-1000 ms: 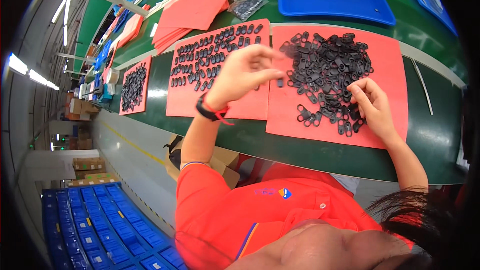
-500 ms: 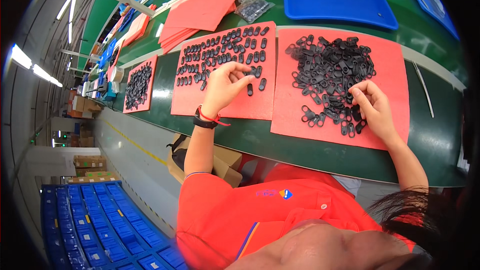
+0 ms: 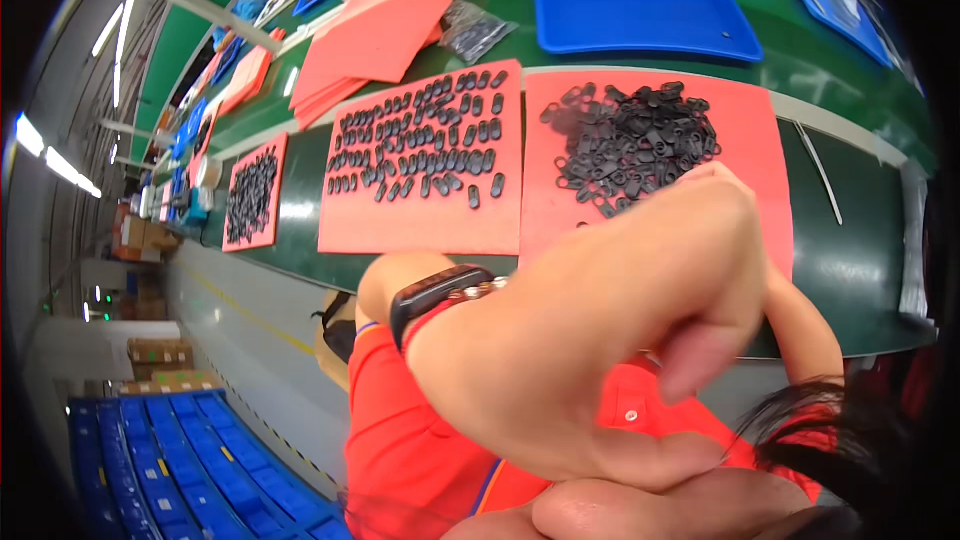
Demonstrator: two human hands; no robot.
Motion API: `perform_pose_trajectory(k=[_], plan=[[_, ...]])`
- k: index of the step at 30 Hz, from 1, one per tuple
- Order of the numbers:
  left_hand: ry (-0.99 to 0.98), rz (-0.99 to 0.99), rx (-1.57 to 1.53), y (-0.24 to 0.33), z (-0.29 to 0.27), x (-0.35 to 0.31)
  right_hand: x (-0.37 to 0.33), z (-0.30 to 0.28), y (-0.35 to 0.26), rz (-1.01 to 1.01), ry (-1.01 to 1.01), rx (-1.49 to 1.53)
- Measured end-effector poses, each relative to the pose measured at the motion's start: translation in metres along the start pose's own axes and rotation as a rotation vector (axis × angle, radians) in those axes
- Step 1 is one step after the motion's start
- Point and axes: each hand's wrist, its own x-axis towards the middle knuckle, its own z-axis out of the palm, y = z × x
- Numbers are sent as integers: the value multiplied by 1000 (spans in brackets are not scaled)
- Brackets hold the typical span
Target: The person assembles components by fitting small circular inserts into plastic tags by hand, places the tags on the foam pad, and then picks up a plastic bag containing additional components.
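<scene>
My left hand (image 3: 630, 290) is raised close to the camera, a dark watch (image 3: 445, 298) on its wrist. Its fingers bend back toward me, the thumb apart from them, and nothing shows between. Behind it, most of my right hand is hidden; only the right forearm (image 3: 806, 332) shows plainly. A heap of small black plastic parts with ring ends (image 3: 640, 135) lies on the right pink foam mat (image 3: 755, 120), partly covered by my left hand. On the middle pink foam mat (image 3: 420, 230), similar black parts (image 3: 425, 130) stand in rough rows.
Farther left is a small pink mat with black parts (image 3: 252, 195). At the back are stacked pink sheets (image 3: 380, 25), a clear bag (image 3: 475, 30) and a blue tray (image 3: 640, 5). A thin metallic tool (image 3: 820, 172) lies at right. Blue bins (image 3: 190, 460) stand on the floor.
My left hand has left the rows on the middle mat and come up toward me, across the view. It now covers my right hand and part of the heap. The view has shifted slightly.
</scene>
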Motion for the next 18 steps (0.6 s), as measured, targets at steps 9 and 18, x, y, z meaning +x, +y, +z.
perform_pose_trajectory(k=[9,18], plan=[[-160,1,261,9,2,14,-1,-11,7,63,128,-68],[16,-407,750,-41,-82,-8,5,-17,-6,-290,32,-353]])
